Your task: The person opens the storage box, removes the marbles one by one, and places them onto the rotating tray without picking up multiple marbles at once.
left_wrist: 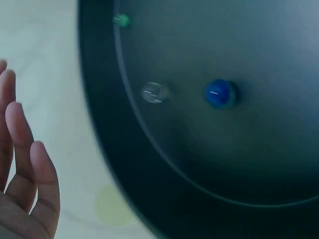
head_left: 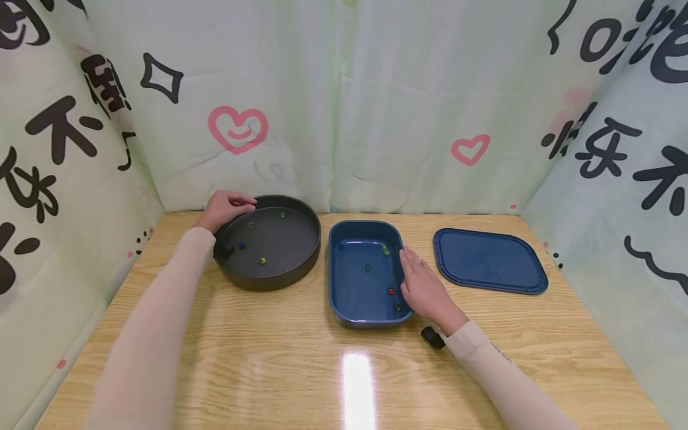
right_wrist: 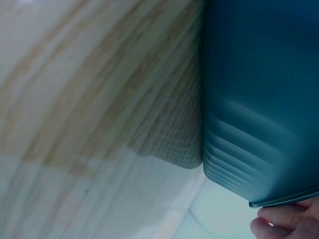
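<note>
A round black pan [head_left: 290,239] stands at the left with several glass marbles spread over its floor. Among them a blue marble [left_wrist: 219,93], a clear marble [left_wrist: 153,92] and a green marble [left_wrist: 121,20] show in the left wrist view. My left hand [head_left: 224,209] is at the pan's far left rim, fingers loosely bent with nothing between them. To the right sits a deep blue rectangular box [head_left: 357,298], also with several marbles inside, one of them red [head_left: 391,291]. Along the box's right wall lies my right hand [head_left: 427,292], fingers straight and together at the rim.
A flat blue lid [head_left: 489,261] lies on the wooden table [head_left: 258,358] right of the box. Behind the table and at both sides hangs a printed curtain [head_left: 333,119]. The right wrist carries a small black device [head_left: 432,337].
</note>
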{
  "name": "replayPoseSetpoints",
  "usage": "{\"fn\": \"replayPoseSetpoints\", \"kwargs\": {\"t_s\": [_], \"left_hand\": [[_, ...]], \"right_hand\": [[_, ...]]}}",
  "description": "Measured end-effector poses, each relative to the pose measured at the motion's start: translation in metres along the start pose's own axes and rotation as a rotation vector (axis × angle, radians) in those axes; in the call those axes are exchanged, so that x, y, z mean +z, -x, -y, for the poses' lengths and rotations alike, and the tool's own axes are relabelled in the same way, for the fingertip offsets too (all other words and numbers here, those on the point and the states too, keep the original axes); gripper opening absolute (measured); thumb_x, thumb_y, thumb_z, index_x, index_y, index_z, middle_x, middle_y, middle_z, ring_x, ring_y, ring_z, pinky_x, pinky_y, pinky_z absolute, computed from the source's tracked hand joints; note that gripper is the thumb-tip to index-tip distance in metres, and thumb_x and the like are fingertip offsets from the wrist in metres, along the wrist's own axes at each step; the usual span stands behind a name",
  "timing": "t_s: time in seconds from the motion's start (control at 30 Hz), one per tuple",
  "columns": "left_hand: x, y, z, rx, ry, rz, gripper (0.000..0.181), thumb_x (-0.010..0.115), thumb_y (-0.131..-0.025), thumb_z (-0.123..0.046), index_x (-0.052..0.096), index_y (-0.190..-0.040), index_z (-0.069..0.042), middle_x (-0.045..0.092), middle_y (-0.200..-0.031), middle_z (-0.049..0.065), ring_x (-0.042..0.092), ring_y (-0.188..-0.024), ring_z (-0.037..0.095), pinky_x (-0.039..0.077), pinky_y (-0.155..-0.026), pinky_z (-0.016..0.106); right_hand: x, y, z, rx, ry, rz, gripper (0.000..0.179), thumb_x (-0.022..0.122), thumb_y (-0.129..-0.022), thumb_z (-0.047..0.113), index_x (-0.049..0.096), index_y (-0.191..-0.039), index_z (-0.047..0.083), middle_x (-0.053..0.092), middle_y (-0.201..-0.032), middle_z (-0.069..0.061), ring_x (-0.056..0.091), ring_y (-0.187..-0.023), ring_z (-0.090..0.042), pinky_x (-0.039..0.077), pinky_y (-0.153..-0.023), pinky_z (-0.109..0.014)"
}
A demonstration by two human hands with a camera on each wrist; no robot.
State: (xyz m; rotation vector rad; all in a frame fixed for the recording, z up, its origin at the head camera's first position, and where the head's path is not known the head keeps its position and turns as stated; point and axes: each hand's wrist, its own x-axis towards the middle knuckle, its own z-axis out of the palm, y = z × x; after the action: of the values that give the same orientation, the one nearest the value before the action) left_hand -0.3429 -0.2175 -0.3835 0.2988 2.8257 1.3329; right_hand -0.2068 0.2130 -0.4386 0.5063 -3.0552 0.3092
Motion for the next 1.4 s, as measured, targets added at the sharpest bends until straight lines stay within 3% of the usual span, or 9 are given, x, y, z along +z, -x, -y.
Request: {"fn": "replayPoseSetpoints", "kwargs": {"t_s": [0.2,0.43,0.53,0.73,1.4], "left_hand": [[0.009,-0.005,0.015,-0.045,-0.009,-0.087,0.032,0.065,-0.089,-0.019,0.066,-0.112,0.003,0.066,-0.109,0.024,0.061,-0.096,0.030,0.050,-0.083,0.036],[0.022,-0.011,0.021,-0.046,-0.062,-0.180,0.028,0.068,-0.086,-0.014,0.069,-0.108,0.003,0.069,-0.102,0.023,0.064,-0.091,0.029,0.050,-0.079,0.033],[0.026,-0.012,0.021,-0.051,-0.075,-0.199,0.027,0.069,-0.084,-0.010,0.069,-0.107,0.004,0.069,-0.101,0.024,0.065,-0.091,0.032,0.051,-0.081,0.037],[0.032,-0.011,0.023,-0.088,-0.087,-0.194,0.027,0.068,-0.083,-0.005,0.067,-0.108,0.006,0.067,-0.105,0.027,0.063,-0.097,0.038,0.050,-0.087,0.045],[0.043,-0.010,0.042,-0.183,-0.159,-0.112,0.031,0.069,-0.082,-0.006,0.067,-0.112,0.002,0.065,-0.112,0.025,0.060,-0.102,0.038,0.047,-0.088,0.046]], "right_hand": [[-0.001,-0.001,-0.001,-0.005,0.003,0.002,0.059,0.042,-0.094,0.010,0.022,-0.145,-0.009,0.020,-0.154,-0.024,0.024,-0.142,-0.037,0.023,-0.114,-0.051],[-0.002,-0.003,-0.002,-0.011,0.006,-0.008,0.058,0.042,-0.093,0.010,0.022,-0.145,-0.009,0.020,-0.154,-0.024,0.025,-0.141,-0.037,0.024,-0.113,-0.051],[-0.002,-0.003,-0.002,-0.008,0.003,-0.002,0.059,0.041,-0.094,0.010,0.021,-0.145,-0.009,0.020,-0.154,-0.024,0.024,-0.142,-0.037,0.023,-0.114,-0.051],[-0.003,-0.004,-0.003,-0.005,0.010,0.006,0.058,0.041,-0.094,0.011,0.021,-0.145,-0.009,0.019,-0.154,-0.024,0.023,-0.142,-0.037,0.024,-0.113,-0.051],[0.002,0.001,-0.004,0.007,-0.010,0.008,0.059,0.040,-0.094,0.010,0.020,-0.146,-0.008,0.019,-0.155,-0.023,0.022,-0.143,-0.035,0.022,-0.114,-0.050]]}}
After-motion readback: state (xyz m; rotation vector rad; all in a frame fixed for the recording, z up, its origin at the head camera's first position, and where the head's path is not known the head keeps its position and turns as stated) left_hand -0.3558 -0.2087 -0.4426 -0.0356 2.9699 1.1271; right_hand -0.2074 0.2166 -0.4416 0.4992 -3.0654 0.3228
